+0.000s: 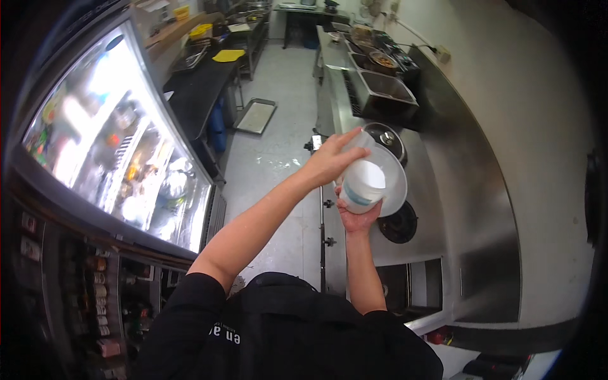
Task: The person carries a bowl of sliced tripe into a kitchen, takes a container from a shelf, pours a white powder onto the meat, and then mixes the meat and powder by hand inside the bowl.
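My right hand (358, 219) grips a white plastic tub (354, 183) from below, its fingers spread around the base. The tub bears a blue-green band and is tilted, its bright opening facing up and right. At the tub's far side, my left hand (330, 159) pinches a translucent plastic piece (365, 141) between thumb and fingers. Whether that piece is a lid or a small cup is unclear. Behind and partly under the tub lies a wide white bowl (395, 192) above the stove. What the tub contains cannot be made out.
Past the bowl sits a dark pan with a glass lid (387, 138). A round black burner (399, 223) lies nearer, and square metal wells (387, 85) stand farther along the counter. A lit glass-door fridge (128, 142) is at left. A metal tray (256, 116) rests on the floor.
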Motion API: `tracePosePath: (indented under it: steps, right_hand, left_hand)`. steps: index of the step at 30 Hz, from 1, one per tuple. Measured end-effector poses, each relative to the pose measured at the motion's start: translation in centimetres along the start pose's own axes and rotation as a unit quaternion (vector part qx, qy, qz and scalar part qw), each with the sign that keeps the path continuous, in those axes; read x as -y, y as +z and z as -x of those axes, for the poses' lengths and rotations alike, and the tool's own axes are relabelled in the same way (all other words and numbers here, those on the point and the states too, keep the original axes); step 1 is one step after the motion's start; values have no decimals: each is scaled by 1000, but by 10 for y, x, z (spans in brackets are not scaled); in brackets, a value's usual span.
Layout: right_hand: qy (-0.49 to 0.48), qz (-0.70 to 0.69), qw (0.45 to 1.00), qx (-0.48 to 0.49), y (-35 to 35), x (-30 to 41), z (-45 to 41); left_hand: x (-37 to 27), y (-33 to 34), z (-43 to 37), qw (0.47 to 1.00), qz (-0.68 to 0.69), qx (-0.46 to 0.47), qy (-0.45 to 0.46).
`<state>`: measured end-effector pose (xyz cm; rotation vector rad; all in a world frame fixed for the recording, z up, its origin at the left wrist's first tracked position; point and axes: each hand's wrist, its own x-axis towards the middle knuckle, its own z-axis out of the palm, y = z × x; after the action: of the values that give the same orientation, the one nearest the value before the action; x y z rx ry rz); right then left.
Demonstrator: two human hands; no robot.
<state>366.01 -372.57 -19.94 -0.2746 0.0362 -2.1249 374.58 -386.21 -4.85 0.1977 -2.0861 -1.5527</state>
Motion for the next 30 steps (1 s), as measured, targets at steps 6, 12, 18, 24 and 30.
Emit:
tracePosePath:
  steps: [6,12,18,24,30]
  right_hand:
    - [32,99,992,-69,33,-89,9]
    - [42,180,982,-30,81,-204,43]
    - [205,139,965,-83,185,-349,138]
    - [596,-31,801,45,234,-447,259]
    - [614,-36,777,134,268,-556,318]
  left_hand:
    - [-36,-47,85,929,-356,-84,59]
    - [-61,-130,198,908,-358,-219,8]
    - [-148,-221,374,860,-434,-46,263]
    - [-253,-241,546,803,-500,141,294]
    - [-299,-314,734,731,-530,-406,143]
